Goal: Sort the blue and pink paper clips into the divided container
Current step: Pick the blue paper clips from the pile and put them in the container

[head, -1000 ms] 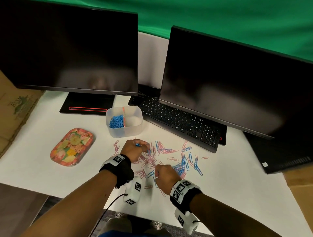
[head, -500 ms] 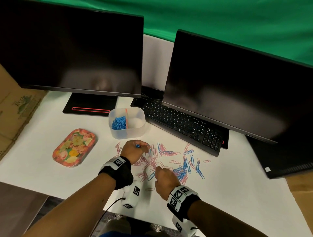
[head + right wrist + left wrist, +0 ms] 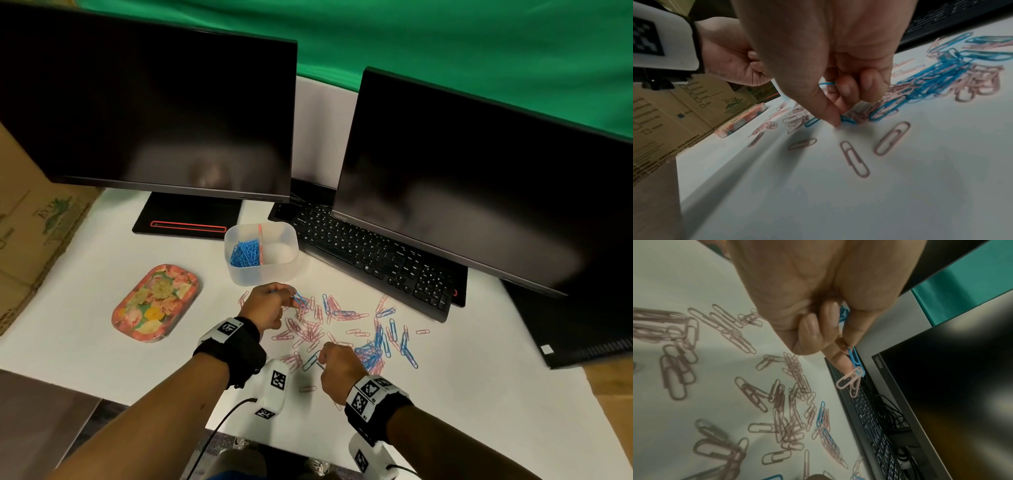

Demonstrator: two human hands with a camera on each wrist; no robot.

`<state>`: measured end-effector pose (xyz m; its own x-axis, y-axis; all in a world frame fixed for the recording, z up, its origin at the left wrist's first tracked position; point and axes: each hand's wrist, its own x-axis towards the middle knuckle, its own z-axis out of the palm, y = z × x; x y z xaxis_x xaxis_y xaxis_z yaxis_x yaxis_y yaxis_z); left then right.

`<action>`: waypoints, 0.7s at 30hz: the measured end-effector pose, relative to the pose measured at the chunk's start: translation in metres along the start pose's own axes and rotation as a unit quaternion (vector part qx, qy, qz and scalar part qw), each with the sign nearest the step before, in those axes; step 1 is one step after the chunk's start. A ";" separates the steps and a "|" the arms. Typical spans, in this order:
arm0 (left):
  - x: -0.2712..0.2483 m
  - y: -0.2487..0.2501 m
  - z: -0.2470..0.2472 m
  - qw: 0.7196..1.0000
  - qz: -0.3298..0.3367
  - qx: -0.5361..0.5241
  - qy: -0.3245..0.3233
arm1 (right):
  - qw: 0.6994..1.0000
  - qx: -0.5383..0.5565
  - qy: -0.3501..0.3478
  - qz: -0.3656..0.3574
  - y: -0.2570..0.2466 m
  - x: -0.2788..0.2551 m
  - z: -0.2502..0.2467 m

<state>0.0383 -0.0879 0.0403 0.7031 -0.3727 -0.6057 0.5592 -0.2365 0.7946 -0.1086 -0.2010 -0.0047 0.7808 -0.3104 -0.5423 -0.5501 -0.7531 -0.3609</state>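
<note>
Left hand (image 3: 818,308) has lifted a pinched blue wire paper clip (image 3: 854,358) — pink plastic-coated clip (image 3: 849,379) snagged on it. Right hand (image 3: 830,65) still pinches blue clips (image 3: 826,83) beside the scattered clip pile (image 3: 342,329) — translucent divided plastic container (image 3: 274,274) holds blue only; untangling likely precedes the drop.

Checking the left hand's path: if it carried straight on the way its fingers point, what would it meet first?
Probably the black keyboard. The left hand, pinching a blue paper clip with a pink paper clip hooked on, points toward it in the wrist view; depth is unclear.
</note>
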 end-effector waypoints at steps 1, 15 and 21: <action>0.000 0.000 -0.001 1.000 -0.001 -0.006 -0.001 | 1.000 -0.001 -0.002 -0.001 0.001 0.001 0.000; -0.001 0.000 -0.003 0.996 0.005 -0.080 -0.038 | 0.888 0.457 -0.023 -0.033 -0.028 0.015 -0.069; -0.004 0.006 -0.001 0.986 -0.009 -0.153 -0.064 | 0.876 0.479 -0.054 -0.004 -0.038 0.019 -0.070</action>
<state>0.0394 -0.0868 0.0478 0.6414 -0.4850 -0.5944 0.6917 0.0305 0.7215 -0.0520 -0.2193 0.0519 0.7813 -0.2120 -0.5871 -0.5816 0.0940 -0.8080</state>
